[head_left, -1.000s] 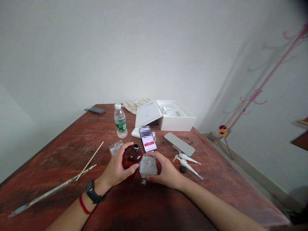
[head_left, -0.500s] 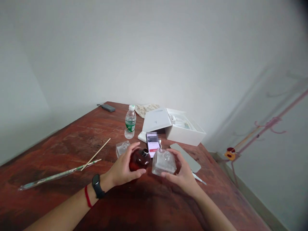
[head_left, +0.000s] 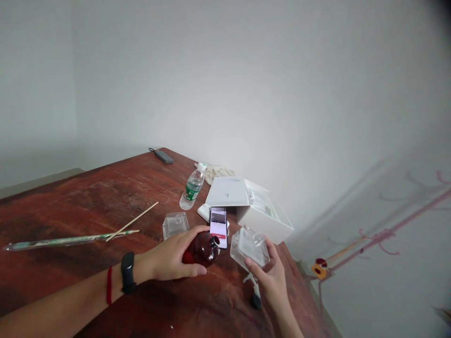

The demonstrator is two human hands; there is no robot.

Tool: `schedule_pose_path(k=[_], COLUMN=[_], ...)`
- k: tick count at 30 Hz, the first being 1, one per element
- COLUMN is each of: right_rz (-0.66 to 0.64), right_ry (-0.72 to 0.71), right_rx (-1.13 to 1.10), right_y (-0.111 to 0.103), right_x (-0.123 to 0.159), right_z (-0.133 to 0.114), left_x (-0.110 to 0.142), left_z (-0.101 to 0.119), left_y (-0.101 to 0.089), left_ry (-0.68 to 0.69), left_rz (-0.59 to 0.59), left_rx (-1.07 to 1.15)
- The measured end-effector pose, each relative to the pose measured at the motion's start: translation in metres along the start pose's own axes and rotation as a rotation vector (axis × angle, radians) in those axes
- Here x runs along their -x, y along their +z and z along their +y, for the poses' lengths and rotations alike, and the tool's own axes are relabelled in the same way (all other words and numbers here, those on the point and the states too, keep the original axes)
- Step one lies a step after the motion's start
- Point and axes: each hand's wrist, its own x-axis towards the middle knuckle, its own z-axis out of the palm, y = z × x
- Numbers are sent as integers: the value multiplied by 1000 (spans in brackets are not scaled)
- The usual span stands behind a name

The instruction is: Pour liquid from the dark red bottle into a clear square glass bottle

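Note:
My left hand (head_left: 169,258) grips a round dark red glass bottle (head_left: 202,249) with an open neck, resting on the reddish wooden table (head_left: 88,202). My right hand (head_left: 269,277) holds a clear square glass bottle (head_left: 250,246) lifted and tilted just right of the red one. A second clear square bottle (head_left: 175,224) stands on the table behind my left hand. A phone (head_left: 218,226) with a lit screen leans behind the two bottles.
A water bottle (head_left: 192,188) and an open white box (head_left: 253,209) stand further back. A thin wooden stick (head_left: 132,221) and a long clear-wrapped rod (head_left: 66,241) lie at the left. A white pump head (head_left: 251,281) and black cap (head_left: 256,302) lie under my right hand. The table edge runs close on the right.
The view has swung left and tilted. My right hand has moved the clear bottle further right and apart from the red bottle. My left hand keeps its hold.

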Motion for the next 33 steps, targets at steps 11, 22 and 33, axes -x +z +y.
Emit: schedule_pose_path(k=[11, 22, 33], right_rz=[8, 28, 172], right_ry=[34, 18, 57], right_rx=[-96, -39, -224], right_y=[3, 8, 19], right_x=[4, 2, 2], right_z=[-9, -1, -9], left_x=[-1, 0, -1], left_z=[2, -1, -4], left_y=[-1, -1, -2], left_ry=[-14, -16, -47], left_rz=[0, 0, -74], left_rx=[30, -4, -5])
